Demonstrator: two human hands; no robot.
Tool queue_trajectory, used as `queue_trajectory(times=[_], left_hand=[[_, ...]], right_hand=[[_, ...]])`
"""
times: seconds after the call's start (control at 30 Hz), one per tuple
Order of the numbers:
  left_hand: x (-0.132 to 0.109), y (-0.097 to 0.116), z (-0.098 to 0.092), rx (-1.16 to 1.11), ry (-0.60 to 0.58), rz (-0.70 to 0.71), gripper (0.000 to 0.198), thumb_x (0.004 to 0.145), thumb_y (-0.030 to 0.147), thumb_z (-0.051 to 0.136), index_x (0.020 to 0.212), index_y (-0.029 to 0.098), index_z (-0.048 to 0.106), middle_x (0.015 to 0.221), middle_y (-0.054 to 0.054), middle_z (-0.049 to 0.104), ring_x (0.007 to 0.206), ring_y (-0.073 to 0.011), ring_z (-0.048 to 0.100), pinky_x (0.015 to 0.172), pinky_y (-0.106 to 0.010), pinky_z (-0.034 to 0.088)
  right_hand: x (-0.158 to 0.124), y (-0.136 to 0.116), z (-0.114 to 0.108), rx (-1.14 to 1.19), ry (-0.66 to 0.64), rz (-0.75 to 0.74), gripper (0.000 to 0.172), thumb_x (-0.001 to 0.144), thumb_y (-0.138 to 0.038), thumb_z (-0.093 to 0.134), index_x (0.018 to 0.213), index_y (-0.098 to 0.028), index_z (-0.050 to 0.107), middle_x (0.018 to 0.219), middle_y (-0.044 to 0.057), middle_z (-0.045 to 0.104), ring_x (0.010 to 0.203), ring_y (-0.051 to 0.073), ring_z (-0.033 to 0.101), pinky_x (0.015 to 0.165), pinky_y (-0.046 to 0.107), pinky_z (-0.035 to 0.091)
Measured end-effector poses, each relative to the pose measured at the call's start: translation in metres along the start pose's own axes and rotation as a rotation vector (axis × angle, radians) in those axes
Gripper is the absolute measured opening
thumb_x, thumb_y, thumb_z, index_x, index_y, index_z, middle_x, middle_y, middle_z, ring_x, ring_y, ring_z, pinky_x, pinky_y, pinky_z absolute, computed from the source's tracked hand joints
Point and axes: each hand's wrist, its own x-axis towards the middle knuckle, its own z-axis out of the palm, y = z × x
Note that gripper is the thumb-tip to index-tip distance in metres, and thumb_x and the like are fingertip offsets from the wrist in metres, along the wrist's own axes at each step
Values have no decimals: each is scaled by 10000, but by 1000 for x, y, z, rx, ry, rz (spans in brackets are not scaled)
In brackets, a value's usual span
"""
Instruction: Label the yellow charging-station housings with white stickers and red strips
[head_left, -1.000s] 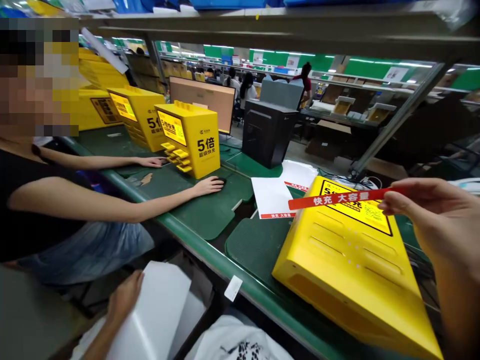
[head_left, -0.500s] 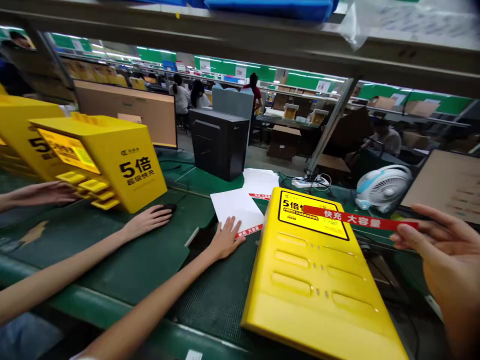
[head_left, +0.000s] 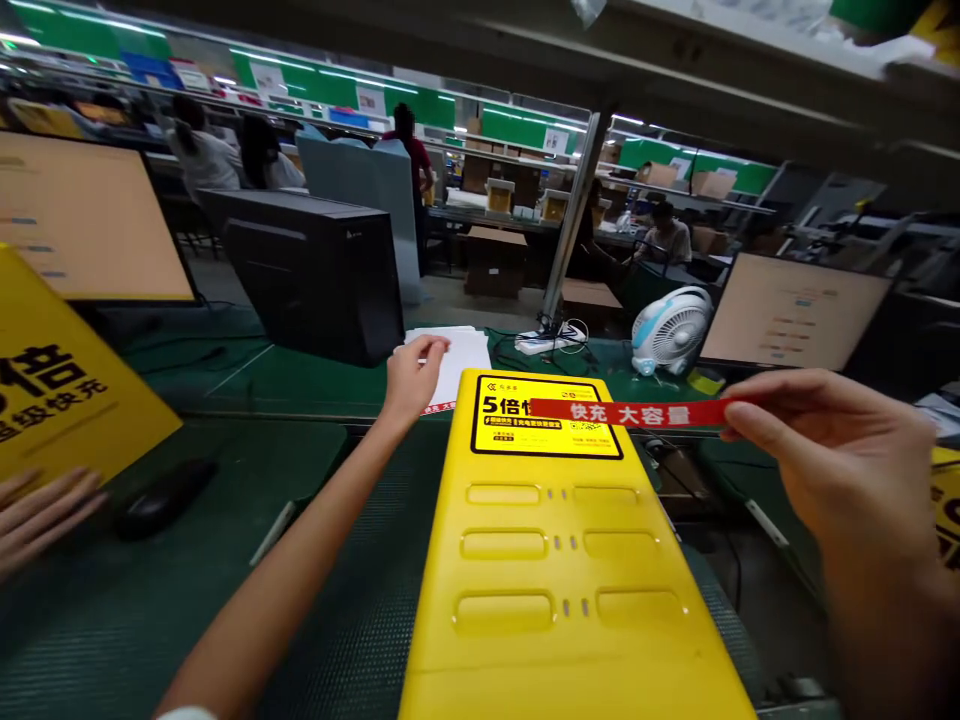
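Hands work apart: the right hand (head_left: pixel 832 470) pinches a red printed strip (head_left: pixel 630 412) between thumb and fingers, holding it crosswise over the far end of a yellow plastic panel (head_left: pixel 525 665), whose long axis runs straight away from the person. The strip crosses just above a black-bordered label (head_left: pixel 502 425); whether they touch cannot be told. The left hand (head_left: pixel 414 378), loosely curled, rests its fingertips on white paper sheets (head_left: pixel 465 360) just beyond the panel's far left corner. Across the green tabletop (head_left: pixel 300 395), a co-worker's fingers (head_left: pixel 52 510) lie near a black computer mouse (head_left: pixel 165 498).
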Motion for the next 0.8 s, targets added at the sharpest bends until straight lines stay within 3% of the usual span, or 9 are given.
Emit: queue_trajectory(times=[0.07,0.17,0.27,0.37,0.47,0.57,0.67,0.8], left_hand=[[-24,40,-15,-226,-132,69,533,1014,518,297,1239,171,632,1222,-118,672,1096,-218,642,864,-298,529],[-65,78,-34,-685,-316,18,375,922,543,594,1038,209,720,1005,-55,712,888,-145,648,709,-203,482],[-95,91,-46,-906,-283,-148,322,860,489,714,882,167,715,858,-39,663,736,-100,584,631,-180,437],[-111,94,-53,-1060,-253,-229,350,910,503,638,901,158,700,855,-59,657,749,-123,608,650,-207,467],[-118,97,-56,-907,-195,-163,290,890,452,683,878,163,699,785,-28,634,701,-101,573,635,-188,440],[-122,99,-55,-658,-51,-105,265,857,427,713,814,168,687,706,3,602,642,-95,517,584,-188,392],[-128,96,-45,-349,84,-132,225,857,384,683,779,173,680,749,-4,651,672,-122,547,579,-215,383],[-138,91,-27,-74,139,-122,183,853,283,651,709,170,635,679,20,604,607,-107,510,571,-236,365]], right_hand=[[2,-6,8,68,-30,-16,159,656,-186,875,790,-181,788,746,60,707,574,148,649,503,214,561],[1,-9,18,134,-30,-15,142,685,-168,856,809,-171,787,765,52,706,598,139,654,522,205,574],[-5,-9,22,145,-22,32,140,697,-174,852,819,-169,783,764,44,703,584,130,648,501,193,570],[-12,-9,24,180,-45,103,138,715,-189,847,832,-171,777,768,39,701,614,135,662,505,184,566],[-19,-11,26,224,-67,176,155,730,-212,845,862,-170,775,799,49,711,693,154,688,540,189,578],[-29,-9,31,196,-87,293,263,707,-282,871,919,-164,770,794,50,711,685,147,669,526,193,566],[-41,1,40,90,-176,440,421,614,-339,920,951,-142,762,787,52,705,643,120,614,502,179,498],[-56,21,50,12,-228,583,458,527,-336,940,870,-106,740,754,58,681,635,117,560,508,194,419]])
